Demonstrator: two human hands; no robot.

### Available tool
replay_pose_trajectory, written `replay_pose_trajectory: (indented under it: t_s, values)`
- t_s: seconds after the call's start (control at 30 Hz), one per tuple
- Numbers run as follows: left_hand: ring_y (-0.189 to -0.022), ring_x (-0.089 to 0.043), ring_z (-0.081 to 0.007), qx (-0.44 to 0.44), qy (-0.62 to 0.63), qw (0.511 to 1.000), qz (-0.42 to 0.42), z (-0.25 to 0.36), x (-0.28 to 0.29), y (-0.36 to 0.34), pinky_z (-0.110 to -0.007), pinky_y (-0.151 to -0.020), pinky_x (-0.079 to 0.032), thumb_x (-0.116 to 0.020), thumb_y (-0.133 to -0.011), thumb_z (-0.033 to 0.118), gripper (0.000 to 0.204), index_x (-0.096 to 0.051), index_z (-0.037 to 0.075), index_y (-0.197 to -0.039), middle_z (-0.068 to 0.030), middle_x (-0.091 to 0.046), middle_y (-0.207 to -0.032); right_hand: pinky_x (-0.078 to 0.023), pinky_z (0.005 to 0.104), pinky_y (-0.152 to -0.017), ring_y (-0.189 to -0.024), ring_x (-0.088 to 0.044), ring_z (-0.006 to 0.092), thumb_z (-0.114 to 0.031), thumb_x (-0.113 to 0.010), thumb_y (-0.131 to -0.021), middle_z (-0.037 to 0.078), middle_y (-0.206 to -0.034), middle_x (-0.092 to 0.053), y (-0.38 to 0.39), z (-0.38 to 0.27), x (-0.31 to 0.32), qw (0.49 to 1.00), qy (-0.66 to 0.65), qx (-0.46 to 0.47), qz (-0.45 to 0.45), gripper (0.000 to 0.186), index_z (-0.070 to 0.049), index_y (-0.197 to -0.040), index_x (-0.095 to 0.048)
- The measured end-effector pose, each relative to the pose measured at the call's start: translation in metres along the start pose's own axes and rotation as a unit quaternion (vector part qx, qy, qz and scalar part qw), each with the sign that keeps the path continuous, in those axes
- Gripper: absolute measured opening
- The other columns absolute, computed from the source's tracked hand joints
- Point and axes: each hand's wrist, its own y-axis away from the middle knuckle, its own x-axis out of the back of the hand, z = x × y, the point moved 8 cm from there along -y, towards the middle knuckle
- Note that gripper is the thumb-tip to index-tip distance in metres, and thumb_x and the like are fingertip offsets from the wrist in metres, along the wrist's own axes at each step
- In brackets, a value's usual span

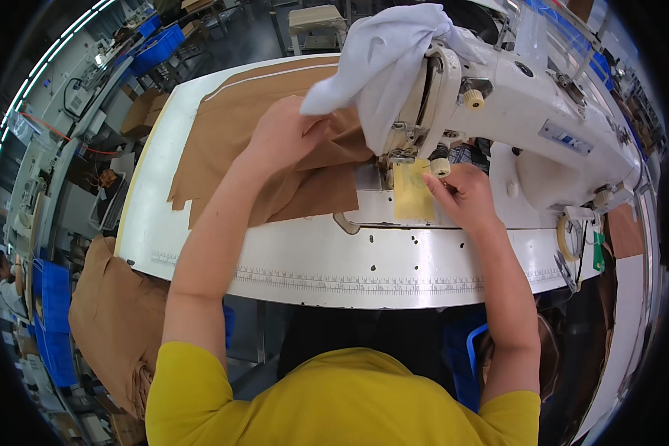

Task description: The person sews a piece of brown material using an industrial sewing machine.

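Note:
My left hand (286,137) is closed at the raised folds of a brown fabric panel (230,141), and a white cloth (386,56) draped over the sewing machine's head hides part of its fingers. The panel lies flat on the left of the table, its right side reaching toward the needle area. Just right of the needle, my right hand (464,195) has thumb and forefinger brought together in a pinch; whatever is between them is too small to make out. Under those fingertips is a yellow plate (412,195). The white sewing machine (528,97) stands above and beyond this hand.
Along the table's front edge runs a printed ruler (334,282). A tape roll (570,238) and small snips (566,271) sit at the right edge. Brown fabric (115,312) hangs in a heap at the left. Blue bins (52,320) stand further left.

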Motion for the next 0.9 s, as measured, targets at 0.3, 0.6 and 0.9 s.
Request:
replay_pose_trajectory:
  t_s: [0.3, 0.6, 0.9]
  values:
    - [-0.129, -0.044, -0.0286, 0.065, -0.269, 0.961, 0.001, -0.123, -0.004, 0.037, -0.045, -0.105, -0.038, -0.045, -0.095, 0.054, 0.056, -0.050, 0.020, -0.139, -0.0074, -0.046, -0.144, -0.043, 0.0373, -0.050, -0.051, -0.055, 0.0287, -0.024, -0.072, -0.084, 0.011, -0.055, -0.056, 0.001, -0.004, -0.014, 0.997, -0.028, -0.027, -0.061, 0.030, -0.004, -0.064, -0.063]
    - [-0.098, -0.063, -0.0338, 0.256, -0.288, 0.915, -0.120, -0.017, 0.003, 0.118, -0.044, -0.075, -0.053, -0.045, -0.093, 0.060, 0.063, -0.052, 0.001, -0.113, -0.0185, -0.051, -0.114, -0.049, 0.0355, -0.059, -0.061, -0.063, 0.0256, -0.026, -0.069, -0.085, 0.010, -0.065, -0.065, 0.010, -0.030, -0.041, 0.964, -0.130, -0.097, -0.211, 0.019, -0.007, -0.088, -0.071]
    - [-0.097, -0.064, -0.0302, -0.013, -0.186, 0.981, -0.050, 0.037, -0.010, 0.082, -0.042, -0.077, -0.053, -0.060, -0.085, 0.020, 0.033, -0.056, 0.009, -0.116, -0.0102, -0.055, -0.120, -0.050, 0.0379, -0.064, -0.067, -0.066, 0.0260, -0.024, -0.070, -0.083, 0.008, -0.072, -0.068, 0.011, -0.058, -0.064, 0.963, -0.049, -0.086, -0.250, 0.017, -0.011, -0.094, -0.068]
